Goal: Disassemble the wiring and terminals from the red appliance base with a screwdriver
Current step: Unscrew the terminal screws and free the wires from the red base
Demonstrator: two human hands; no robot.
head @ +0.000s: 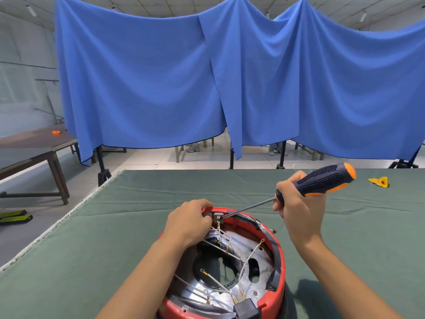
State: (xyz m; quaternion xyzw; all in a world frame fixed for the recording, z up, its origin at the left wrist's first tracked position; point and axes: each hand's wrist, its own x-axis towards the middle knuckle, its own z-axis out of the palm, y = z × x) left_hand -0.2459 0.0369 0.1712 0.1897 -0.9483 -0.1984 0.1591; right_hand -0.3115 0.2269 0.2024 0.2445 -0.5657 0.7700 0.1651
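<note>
The red appliance base (279, 252) lies open side up on the green table cloth, near me. White wires (245, 264) with brass ring terminals cross its metal inside. A small grey terminal block (217, 217) sits at the far rim. My left hand (188, 223) grips the far rim beside that block, its fingers curled over the edge. My right hand (296, 203) holds a screwdriver (322, 180) with a black and orange handle. Its shaft slants down to the left, and the tip touches the terminal block.
A black connector box (247, 309) sits at the base's near rim. A yellow piece (379, 181) lies on the green cloth (115, 226) at far right. Blue curtains hang behind the table. A brown table (34, 148) stands to the left, across the floor.
</note>
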